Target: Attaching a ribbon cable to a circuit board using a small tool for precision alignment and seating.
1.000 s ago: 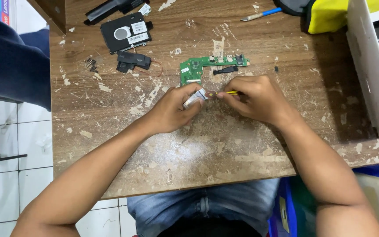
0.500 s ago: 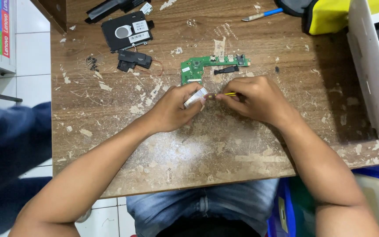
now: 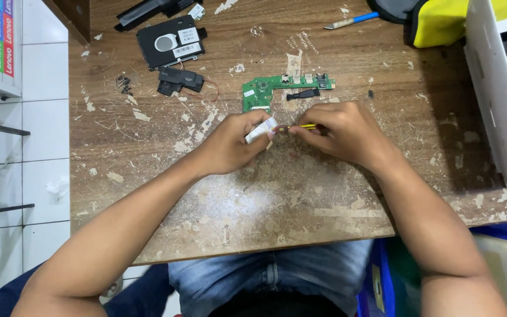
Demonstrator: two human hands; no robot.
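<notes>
**Small part worked over the tabletop**

The left hand (image 3: 230, 144) pinches a small white strip (image 3: 260, 130) just above the worn tabletop (image 3: 253, 205). The right hand (image 3: 341, 132) grips a thin yellow tool (image 3: 307, 125), its tip at the strip's end. A green circuit board (image 3: 277, 89) lies just beyond. This looks like fine prying; the tip needs steady, light pressure.

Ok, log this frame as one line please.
left hand: holds small flat white part | right hand: holds thin yellow tool at it | green circuit board: behind, on worn wooden table
</notes>
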